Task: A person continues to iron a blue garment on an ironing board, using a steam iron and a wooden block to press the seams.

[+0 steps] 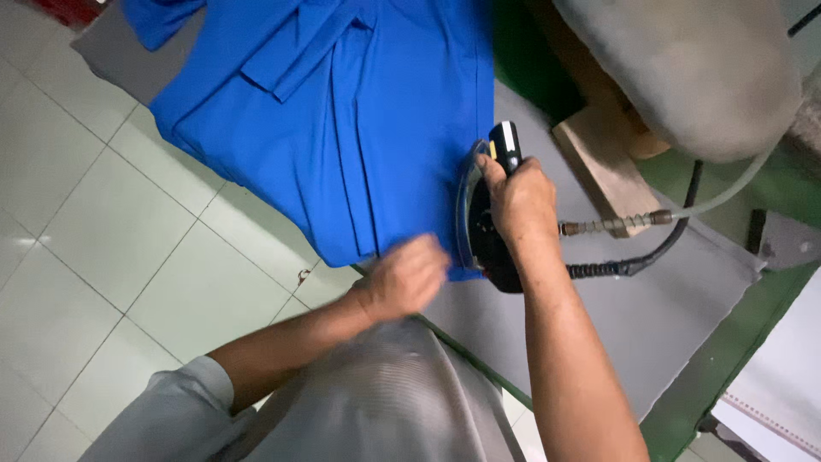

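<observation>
Lying creased — blue garment [342, 128]; right hand [519, 201] fingers grip iron [479, 222], left hand [409, 275] blurred — unclear.

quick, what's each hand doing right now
Left hand: blurred, resting on the blue garment; grip cannot be told.
Right hand: closed around the steam iron handle.

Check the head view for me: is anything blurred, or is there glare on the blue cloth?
Head view: left hand is motion-smeared on the blue cloth; right hand and steam iron look sharp; lighting even, no glare on the cloth.
</observation>
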